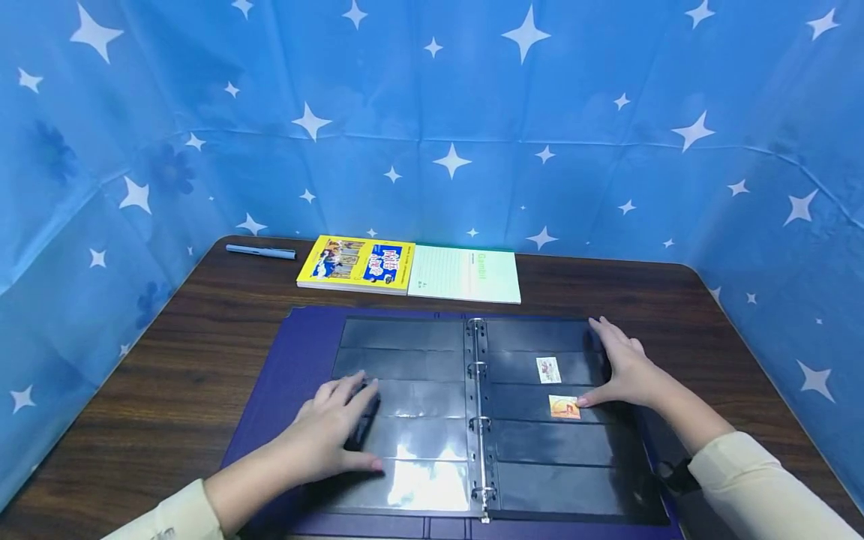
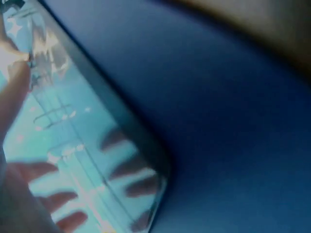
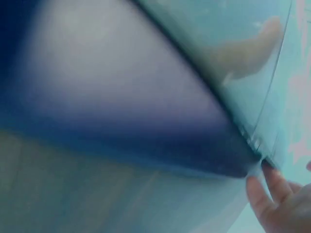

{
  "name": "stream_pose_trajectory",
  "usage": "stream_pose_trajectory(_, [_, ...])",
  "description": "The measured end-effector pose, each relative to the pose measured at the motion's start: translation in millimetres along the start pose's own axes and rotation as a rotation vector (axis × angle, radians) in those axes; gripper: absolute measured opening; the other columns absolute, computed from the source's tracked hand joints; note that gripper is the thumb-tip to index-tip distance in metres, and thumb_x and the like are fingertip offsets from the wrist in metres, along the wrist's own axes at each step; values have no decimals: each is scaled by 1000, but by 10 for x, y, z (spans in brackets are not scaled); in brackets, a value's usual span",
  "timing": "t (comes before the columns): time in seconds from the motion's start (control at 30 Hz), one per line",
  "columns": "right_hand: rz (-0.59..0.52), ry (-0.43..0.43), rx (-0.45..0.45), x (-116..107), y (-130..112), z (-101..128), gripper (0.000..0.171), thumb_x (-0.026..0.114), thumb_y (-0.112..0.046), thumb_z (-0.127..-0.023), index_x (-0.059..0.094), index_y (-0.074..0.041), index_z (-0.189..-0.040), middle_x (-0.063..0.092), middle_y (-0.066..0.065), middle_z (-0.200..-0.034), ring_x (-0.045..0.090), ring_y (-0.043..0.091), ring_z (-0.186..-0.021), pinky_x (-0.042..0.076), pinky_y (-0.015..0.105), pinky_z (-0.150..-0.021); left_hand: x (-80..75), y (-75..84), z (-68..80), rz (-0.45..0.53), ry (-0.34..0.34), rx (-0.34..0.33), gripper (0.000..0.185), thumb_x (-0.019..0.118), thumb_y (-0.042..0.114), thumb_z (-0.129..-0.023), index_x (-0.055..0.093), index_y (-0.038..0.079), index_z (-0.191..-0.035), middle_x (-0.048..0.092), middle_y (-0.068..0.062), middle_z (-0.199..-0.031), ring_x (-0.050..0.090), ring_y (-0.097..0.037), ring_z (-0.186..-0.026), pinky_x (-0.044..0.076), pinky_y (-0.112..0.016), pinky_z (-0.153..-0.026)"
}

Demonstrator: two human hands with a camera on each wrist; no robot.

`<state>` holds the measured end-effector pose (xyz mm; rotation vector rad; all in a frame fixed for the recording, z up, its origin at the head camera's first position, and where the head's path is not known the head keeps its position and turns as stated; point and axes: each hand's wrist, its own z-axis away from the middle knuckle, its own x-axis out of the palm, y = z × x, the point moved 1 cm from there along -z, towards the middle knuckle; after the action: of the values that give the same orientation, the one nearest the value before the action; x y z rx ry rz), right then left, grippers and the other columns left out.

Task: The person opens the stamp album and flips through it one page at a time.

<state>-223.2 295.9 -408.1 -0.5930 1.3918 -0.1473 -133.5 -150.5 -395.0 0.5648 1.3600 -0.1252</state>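
Observation:
A dark blue ring binder [image 1: 297,352] lies open on the wooden table [image 1: 169,375]. It holds black pocket pages [image 1: 418,375] on either side of the metal rings [image 1: 478,420]. Two small stamps [image 1: 549,369] [image 1: 564,406] sit in pockets of the right page. My left hand [image 1: 337,431] rests flat on the left page near its outer edge, fingers spread. My right hand [image 1: 621,369] lies flat on the right page's outer edge, its thumb pointing at the lower stamp. In the left wrist view the fingers [image 2: 34,170] mirror in the glossy page. The right wrist view is blurred, showing fingertips [image 3: 272,194] at the page's corner.
A yellow booklet [image 1: 355,263] and a pale green notebook [image 1: 464,274] lie side by side behind the binder. A grey pen [image 1: 260,252] lies at the back left. Blue star-patterned cloth [image 1: 432,112] walls in the table on three sides.

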Motion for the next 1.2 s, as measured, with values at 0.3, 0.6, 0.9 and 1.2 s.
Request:
stream_pose_trajectory(0.3, [-363, 130, 274, -85, 136, 124, 79, 60, -43, -89, 25, 11, -136, 49, 29, -112, 56, 28, -75, 51, 39, -58, 90, 69, 35, 29, -183, 187, 110, 70, 68, -58, 31, 16, -147, 13, -16, -154, 14, -40, -136, 18, -64, -100])
stream_pose_trajectory(0.6, [-565, -35, 370, -122, 194, 223, 35, 46, -32, -99, 50, -1, -84, 43, 2, -60, 47, 16, -49, 47, 33, -46, 100, 64, 28, 3, -185, 170, 111, 67, 72, -58, 31, 18, -148, 13, -15, -154, 15, -39, -137, 19, -63, -101])
stream_pose_trajectory(0.9, [-564, -16, 322, -451, 1, 208, 38, 46, -35, -99, 44, -6, -75, 39, 0, -56, 41, 15, -44, 38, 31, -41, 79, 82, 26, 4, -204, 160, 111, 68, 70, -58, 28, 20, -149, 12, -13, -155, 14, -38, -137, 18, -63, -101])
stream_pose_trajectory(1.2, [-574, 29, 215, -809, -482, 34, 42, 48, -40, -97, 44, -10, -69, 43, 0, -50, 40, 14, -38, 32, 30, -34, 78, 75, 30, 1, -218, 152, 110, 68, 70, -59, 26, 21, -149, 11, -13, -155, 13, -38, -138, 17, -62, -102])
